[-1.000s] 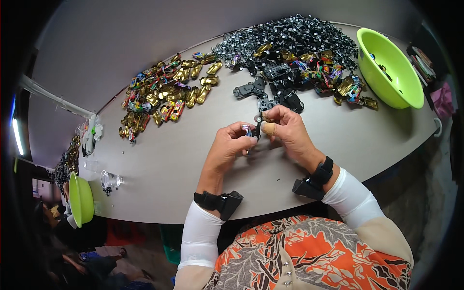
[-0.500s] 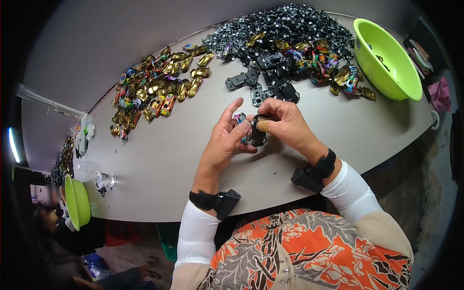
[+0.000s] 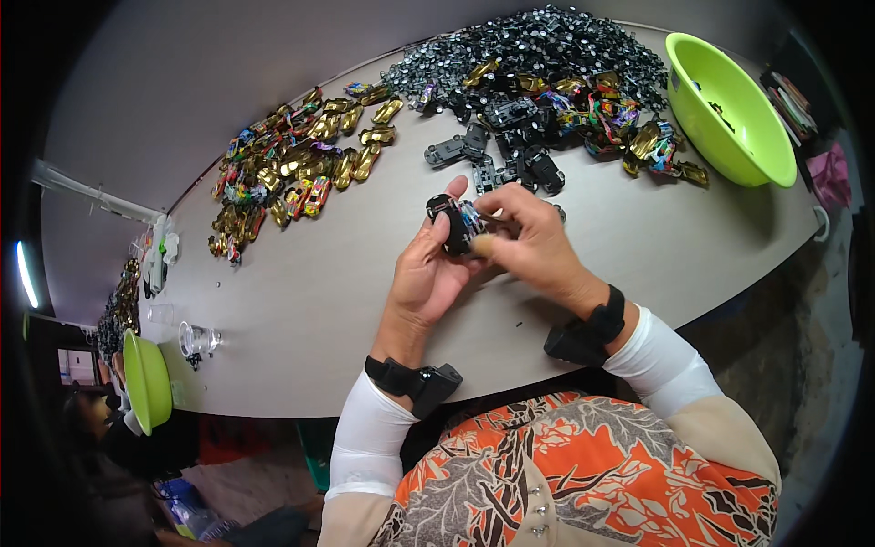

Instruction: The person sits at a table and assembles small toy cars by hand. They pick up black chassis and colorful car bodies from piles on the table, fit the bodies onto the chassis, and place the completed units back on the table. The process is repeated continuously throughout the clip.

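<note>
My left hand (image 3: 430, 273) is closed on a black toy car chassis (image 3: 441, 211), its thumb pressed along the near side. Right beside the chassis is a multicoloured toy car body (image 3: 470, 219). My right hand (image 3: 538, 244) pinches this body from the right, with a tan wrap on the thumb. Chassis and body look side by side, and I cannot tell whether they are joined. Just beyond my hands lies a group of loose black chassis (image 3: 543, 170), wheels showing on some.
Gold and coloured car bodies (image 3: 305, 164) spread over the left of the table, with more (image 3: 652, 146) at the right. Small dark parts (image 3: 547, 50) are heaped behind. A green basin (image 3: 775, 150) stands far right, another (image 3: 150, 383) left near a person. A clear cup (image 3: 193, 337) sits there.
The black chassis has gone from my right hand's side to my left hand, and the coloured body now sits on the right. Both hands have shifted slightly.
</note>
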`<act>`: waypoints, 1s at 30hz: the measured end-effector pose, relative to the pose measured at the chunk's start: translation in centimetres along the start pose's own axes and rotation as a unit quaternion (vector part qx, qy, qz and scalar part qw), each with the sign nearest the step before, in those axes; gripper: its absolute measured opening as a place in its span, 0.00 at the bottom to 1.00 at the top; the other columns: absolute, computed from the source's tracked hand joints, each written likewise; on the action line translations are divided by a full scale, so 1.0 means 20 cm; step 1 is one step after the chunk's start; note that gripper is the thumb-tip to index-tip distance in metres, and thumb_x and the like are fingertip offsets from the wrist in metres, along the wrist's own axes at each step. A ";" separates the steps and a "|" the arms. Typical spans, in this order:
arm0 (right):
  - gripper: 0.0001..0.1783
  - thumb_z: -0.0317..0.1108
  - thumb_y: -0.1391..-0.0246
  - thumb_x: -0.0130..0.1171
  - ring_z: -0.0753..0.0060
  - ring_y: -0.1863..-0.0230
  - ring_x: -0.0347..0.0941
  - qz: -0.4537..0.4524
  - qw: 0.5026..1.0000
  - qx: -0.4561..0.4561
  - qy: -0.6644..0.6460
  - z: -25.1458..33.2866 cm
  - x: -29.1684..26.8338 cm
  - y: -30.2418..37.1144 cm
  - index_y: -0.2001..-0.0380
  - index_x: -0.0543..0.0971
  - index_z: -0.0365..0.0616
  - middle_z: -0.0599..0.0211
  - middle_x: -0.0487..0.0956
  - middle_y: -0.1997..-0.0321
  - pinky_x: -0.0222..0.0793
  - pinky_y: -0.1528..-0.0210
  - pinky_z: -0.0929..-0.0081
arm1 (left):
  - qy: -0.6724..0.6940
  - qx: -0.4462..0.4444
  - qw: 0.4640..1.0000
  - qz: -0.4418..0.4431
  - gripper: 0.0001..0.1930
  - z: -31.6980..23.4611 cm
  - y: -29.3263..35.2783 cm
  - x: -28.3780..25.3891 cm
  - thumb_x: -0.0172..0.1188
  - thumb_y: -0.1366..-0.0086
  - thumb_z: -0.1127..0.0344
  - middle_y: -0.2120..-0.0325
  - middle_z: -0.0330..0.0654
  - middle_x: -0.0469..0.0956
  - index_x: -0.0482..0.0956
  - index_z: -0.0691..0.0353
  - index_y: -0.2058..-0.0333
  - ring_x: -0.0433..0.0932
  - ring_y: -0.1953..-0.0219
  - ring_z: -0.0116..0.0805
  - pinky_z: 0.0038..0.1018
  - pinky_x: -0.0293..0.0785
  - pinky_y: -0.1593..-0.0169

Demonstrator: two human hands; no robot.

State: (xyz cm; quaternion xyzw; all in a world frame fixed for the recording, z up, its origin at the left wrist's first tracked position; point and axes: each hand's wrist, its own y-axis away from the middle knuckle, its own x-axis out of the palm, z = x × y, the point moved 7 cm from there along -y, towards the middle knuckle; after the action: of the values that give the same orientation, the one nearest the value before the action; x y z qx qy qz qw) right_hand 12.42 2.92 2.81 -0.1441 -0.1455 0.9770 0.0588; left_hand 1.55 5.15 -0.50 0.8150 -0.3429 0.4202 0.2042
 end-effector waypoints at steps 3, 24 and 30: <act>0.20 0.27 0.67 0.63 0.63 0.71 0.71 -0.027 0.987 -0.058 0.147 0.06 0.01 0.01 0.65 0.71 0.39 0.59 0.71 0.68 0.68 0.69 0.74 | 0.048 0.008 0.999 -0.007 0.24 0.02 0.00 0.00 0.39 0.32 0.57 0.47 0.46 0.63 0.52 0.51 0.38 0.65 0.46 0.47 0.47 0.61 0.44; 0.12 0.25 0.57 0.59 0.86 0.74 0.66 0.050 0.942 0.220 -0.247 -0.10 -0.07 -0.02 0.67 0.73 0.36 0.75 0.71 0.74 0.63 0.74 0.86 | -0.149 0.066 0.976 -0.145 0.17 -0.10 0.03 -0.18 0.52 0.40 0.73 0.63 0.44 0.76 0.68 0.69 0.51 0.78 0.64 0.32 0.33 0.81 0.66; 0.10 0.25 0.57 0.59 0.87 0.71 0.66 0.077 0.954 0.173 -0.234 -0.12 0.03 0.01 0.69 0.73 0.37 0.74 0.72 0.73 0.63 0.73 0.85 | -0.149 -0.005 0.983 -0.106 0.22 -0.03 0.01 -0.10 0.53 0.39 0.70 0.61 0.40 0.75 0.64 0.69 0.47 0.75 0.60 0.29 0.29 0.76 0.56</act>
State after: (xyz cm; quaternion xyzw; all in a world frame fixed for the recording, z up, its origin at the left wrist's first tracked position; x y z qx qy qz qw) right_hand 12.57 3.49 0.40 0.0898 0.0278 0.9952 -0.0283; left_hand 0.36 6.18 -1.75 0.8993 -0.2830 0.2679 0.1986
